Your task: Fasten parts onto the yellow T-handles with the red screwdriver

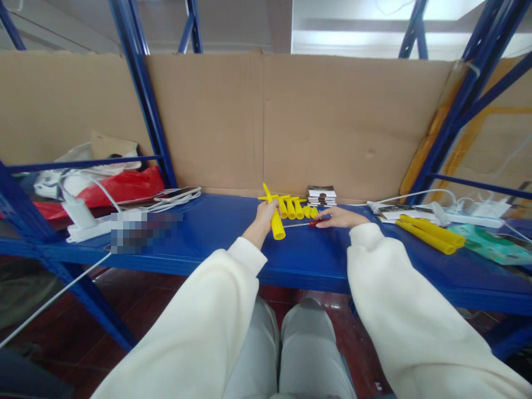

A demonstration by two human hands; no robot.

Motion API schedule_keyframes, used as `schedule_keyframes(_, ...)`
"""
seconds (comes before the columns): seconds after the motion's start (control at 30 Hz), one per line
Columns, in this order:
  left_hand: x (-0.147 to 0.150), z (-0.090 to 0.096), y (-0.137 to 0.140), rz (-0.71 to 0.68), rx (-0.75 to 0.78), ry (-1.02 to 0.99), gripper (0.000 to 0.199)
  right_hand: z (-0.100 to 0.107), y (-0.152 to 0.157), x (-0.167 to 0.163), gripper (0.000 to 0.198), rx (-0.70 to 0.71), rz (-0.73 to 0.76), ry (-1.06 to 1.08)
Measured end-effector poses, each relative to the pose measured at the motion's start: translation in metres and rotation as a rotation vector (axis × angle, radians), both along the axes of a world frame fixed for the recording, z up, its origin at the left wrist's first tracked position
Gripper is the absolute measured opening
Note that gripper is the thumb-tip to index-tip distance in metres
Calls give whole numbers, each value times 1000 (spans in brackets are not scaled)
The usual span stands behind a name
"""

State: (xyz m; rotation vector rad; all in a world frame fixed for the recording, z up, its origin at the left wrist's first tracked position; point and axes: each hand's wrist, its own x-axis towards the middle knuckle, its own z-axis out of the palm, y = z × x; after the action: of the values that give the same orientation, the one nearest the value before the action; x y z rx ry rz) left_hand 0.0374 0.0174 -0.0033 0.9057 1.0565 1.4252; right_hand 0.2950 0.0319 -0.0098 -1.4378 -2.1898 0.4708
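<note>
My left hand point(264, 219) is closed round a yellow tapered tube point(278, 226), its wide open end toward me and its narrow end pointing away. To the right, my right hand point(334, 217) has its fingers on the red handle of a screwdriver point(312, 224), whose thin metal shaft points left, low over the blue shelf top point(216, 221). Just behind both hands lies a row of several similar yellow tubes point(295, 208), with a few small yellow pieces point(310, 211) at its right end. The fingertips of my right hand are partly hidden.
A stack of small black-and-white boxes point(321, 196) stands against the cardboard back wall point(332, 122). Two larger yellow tubes point(430, 234) lie at right, near a teal packet point(490, 245) and white cables. At left are a power strip point(93, 224), a phone point(177, 194) and a red bag point(124, 187).
</note>
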Motion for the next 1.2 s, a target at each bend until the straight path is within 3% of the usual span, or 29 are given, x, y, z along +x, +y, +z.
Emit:
schedule_keyframes(0.2,-14,-3,4,-54,-21,140,14,-18,7,-8,19,192,-46,-194)
schedule_keyframes(0.33,-22,-4,5,-94,-51,211,14,-21,7,-13,11,237,-92,-275)
schedule_keyframes(0.67,-23,-2,1,-104,-48,217,17,-13,-7,-17,14,418,-171,-272)
schedule_keyframes(0.9,-22,0,-6,-103,-32,273,14,-5,-11,-4,16,660,-288,-197)
schedule_keyframes(1.2,-23,2,-8,-181,-56,394,13,-3,-14,0,11,636,-495,-129)
